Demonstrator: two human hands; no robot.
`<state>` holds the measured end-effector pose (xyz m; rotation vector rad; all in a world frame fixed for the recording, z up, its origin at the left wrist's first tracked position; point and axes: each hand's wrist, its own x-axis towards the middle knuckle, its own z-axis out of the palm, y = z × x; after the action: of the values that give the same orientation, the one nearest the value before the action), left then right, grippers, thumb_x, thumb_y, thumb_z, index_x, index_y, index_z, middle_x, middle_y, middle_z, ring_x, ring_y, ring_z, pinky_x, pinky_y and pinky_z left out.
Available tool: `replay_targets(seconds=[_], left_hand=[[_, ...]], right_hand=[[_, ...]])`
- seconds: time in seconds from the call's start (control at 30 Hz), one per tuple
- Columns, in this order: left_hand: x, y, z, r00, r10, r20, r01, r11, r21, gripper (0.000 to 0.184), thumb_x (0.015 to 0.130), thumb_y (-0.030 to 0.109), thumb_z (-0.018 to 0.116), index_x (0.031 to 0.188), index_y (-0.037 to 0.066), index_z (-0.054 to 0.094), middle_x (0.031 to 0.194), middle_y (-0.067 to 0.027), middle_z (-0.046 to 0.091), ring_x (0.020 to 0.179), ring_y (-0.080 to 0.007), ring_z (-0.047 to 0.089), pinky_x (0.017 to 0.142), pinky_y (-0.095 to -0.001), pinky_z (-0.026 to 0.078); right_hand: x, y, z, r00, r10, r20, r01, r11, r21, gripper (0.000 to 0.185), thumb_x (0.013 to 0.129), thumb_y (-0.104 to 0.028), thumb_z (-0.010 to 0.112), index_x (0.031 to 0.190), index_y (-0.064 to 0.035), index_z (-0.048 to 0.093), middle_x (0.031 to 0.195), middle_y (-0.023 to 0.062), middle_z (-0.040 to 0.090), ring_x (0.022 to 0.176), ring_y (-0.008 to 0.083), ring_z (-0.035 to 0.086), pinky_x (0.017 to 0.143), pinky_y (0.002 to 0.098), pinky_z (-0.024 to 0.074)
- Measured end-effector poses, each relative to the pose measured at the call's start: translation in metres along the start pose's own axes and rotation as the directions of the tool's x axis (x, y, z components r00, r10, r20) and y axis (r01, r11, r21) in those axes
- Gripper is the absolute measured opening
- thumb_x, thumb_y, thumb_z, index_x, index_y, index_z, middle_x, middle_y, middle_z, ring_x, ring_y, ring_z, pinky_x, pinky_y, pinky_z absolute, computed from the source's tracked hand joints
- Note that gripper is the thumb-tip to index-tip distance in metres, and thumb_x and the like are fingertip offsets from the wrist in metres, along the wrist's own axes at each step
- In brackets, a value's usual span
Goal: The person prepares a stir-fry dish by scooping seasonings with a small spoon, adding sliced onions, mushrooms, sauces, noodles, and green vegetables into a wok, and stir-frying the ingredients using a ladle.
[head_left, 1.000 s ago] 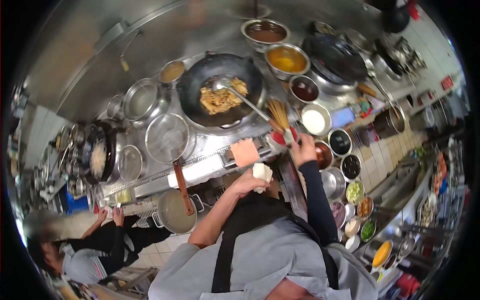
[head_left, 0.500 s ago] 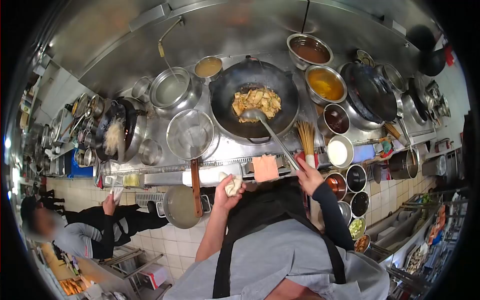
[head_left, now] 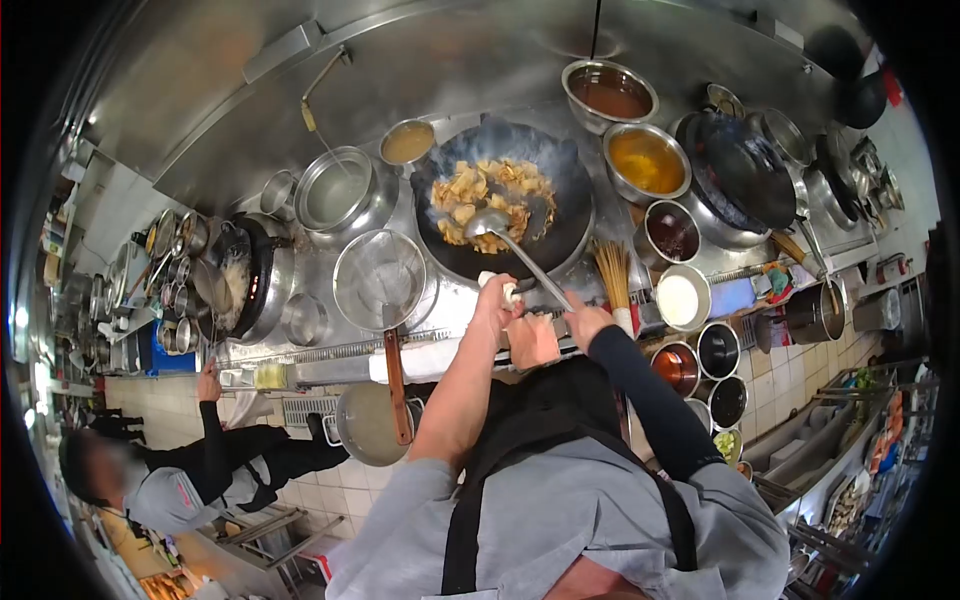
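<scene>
My left hand (head_left: 493,304) is closed round a white folded cloth (head_left: 512,295) at the near rim of the black wok (head_left: 572,195). The fingers hide the rim there, so whether they grip the wok through the cloth is unclear. My right hand (head_left: 588,326) grips the handle of a long metal ladle (head_left: 490,222). The ladle's bowl rests among browned, sliced food (head_left: 510,180) spread over the wok. Steam rises from the wok's far side.
A mesh strainer (head_left: 380,280) sits left of the wok beside a metal pot (head_left: 340,190). To the right stand a bowl of yellow liquid (head_left: 648,165), a bamboo brush (head_left: 612,275) and several small containers. A pink cloth (head_left: 533,341) lies at the counter edge. A co-worker (head_left: 190,475) works at the left.
My left hand has moved forward with the cloth to the wok's near rim. The food has spread out toward the far side, and steam has appeared. My right hand and the ladle have shifted left.
</scene>
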<state>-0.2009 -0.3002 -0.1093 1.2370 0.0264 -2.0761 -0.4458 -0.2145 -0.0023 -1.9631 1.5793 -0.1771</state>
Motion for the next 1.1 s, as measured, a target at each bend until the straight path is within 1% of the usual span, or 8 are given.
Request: replay_targets(seconds=[0.17,0.37,0.47,0.6,0.73,0.8,0.93,1.1], left_hand=[[-0.054,-0.059,0.040,0.925,0.362,-0.115,-0.380,0.894,-0.238,0.010,0.086,0.015,0.064,0.089,0.009,0.057,0.076,-0.0055,0.057,0.057,-0.0176,0.057,0.047,-0.0300,0.050],[-0.179,-0.100,0.053,0.996,0.079,-0.050,-0.085,0.988,-0.130,0.012,0.097,0.019,0.049,0.102,0.010,0.056,0.084,-0.0059,0.064,0.058,-0.0176,0.059,0.038,-0.0258,0.042],[-0.163,-0.032,0.073,0.983,0.169,-0.066,-0.181,0.950,-0.255,0.006,0.096,0.016,0.051,0.096,0.011,0.053,0.078,-0.0044,0.058,0.060,-0.0162,0.058,0.042,-0.0265,0.046],[-0.066,-0.082,0.016,0.971,0.234,-0.039,-0.237,0.959,-0.157,0.014,0.090,0.016,0.059,0.099,0.006,0.056,0.085,-0.0083,0.062,0.065,-0.0184,0.062,0.046,-0.0246,0.051],[-0.105,-0.147,-0.010,0.999,-0.033,0.025,0.028,0.987,0.160,0.012,0.092,0.016,0.051,0.100,0.008,0.055,0.081,-0.0086,0.062,0.062,-0.0200,0.064,0.040,-0.0287,0.045],[-0.145,-0.124,0.032,0.995,0.100,0.000,-0.100,0.994,-0.050,0.013,0.092,0.016,0.052,0.100,0.007,0.056,0.081,-0.0092,0.063,0.064,-0.0190,0.064,0.040,-0.0280,0.045],[-0.116,-0.060,0.052,0.961,0.273,-0.054,-0.277,0.926,-0.258,0.012,0.092,0.012,0.055,0.103,0.008,0.059,0.085,-0.0077,0.064,0.066,-0.0189,0.062,0.057,-0.0270,0.054],[-0.104,-0.133,0.019,0.997,0.079,-0.007,-0.079,0.997,-0.021,0.018,0.094,0.012,0.050,0.108,0.006,0.060,0.088,-0.0104,0.065,0.065,-0.0194,0.062,0.049,-0.0268,0.050]], right_hand=[[-0.030,-0.004,-0.024,0.996,0.024,-0.081,-0.020,0.999,0.048,0.049,0.098,-0.019,0.056,0.140,0.0041,0.045,0.091,0.0334,0.066,0.087,0.0480,0.066,0.076,0.0527,0.0512],[-0.083,0.013,-0.076,0.868,-0.436,-0.237,0.446,0.895,-0.013,0.061,0.095,-0.015,0.059,0.151,-0.0011,0.038,0.086,0.0246,0.069,0.070,0.0364,0.069,0.063,0.0456,0.0539],[-0.129,-0.044,-0.158,0.924,0.078,0.375,-0.273,0.820,0.502,0.051,0.099,-0.013,0.055,0.148,-0.0051,0.045,0.068,0.0061,0.057,0.038,0.0113,0.050,0.036,0.0303,0.0417],[-0.082,-0.024,-0.110,0.968,0.110,0.224,-0.195,0.894,0.404,0.050,0.097,-0.019,0.058,0.142,0.0003,0.048,0.070,0.0090,0.061,0.044,0.0159,0.055,0.042,0.0334,0.0455],[-0.072,-0.017,-0.078,0.999,-0.023,-0.032,0.031,0.965,0.261,0.057,0.092,-0.018,0.066,0.141,0.0059,0.048,0.109,0.0242,0.068,0.095,0.0304,0.068,0.088,0.0377,0.0529],[-0.091,-0.032,-0.108,0.998,-0.055,0.015,0.050,0.977,0.208,0.057,0.092,-0.017,0.066,0.140,0.0068,0.048,0.116,0.0250,0.066,0.106,0.0309,0.066,0.096,0.0378,0.0502],[-0.105,-0.067,-0.169,0.889,0.213,0.405,-0.328,0.914,0.240,0.053,0.089,-0.015,0.067,0.139,-0.0004,0.052,0.108,0.0253,0.069,0.102,0.0421,0.067,0.090,0.0444,0.0521],[-0.075,-0.015,-0.093,0.982,-0.182,-0.058,0.187,0.976,0.108,0.048,0.090,-0.014,0.063,0.133,0.0038,0.053,0.095,0.0289,0.067,0.090,0.0436,0.066,0.082,0.0472,0.0528]])
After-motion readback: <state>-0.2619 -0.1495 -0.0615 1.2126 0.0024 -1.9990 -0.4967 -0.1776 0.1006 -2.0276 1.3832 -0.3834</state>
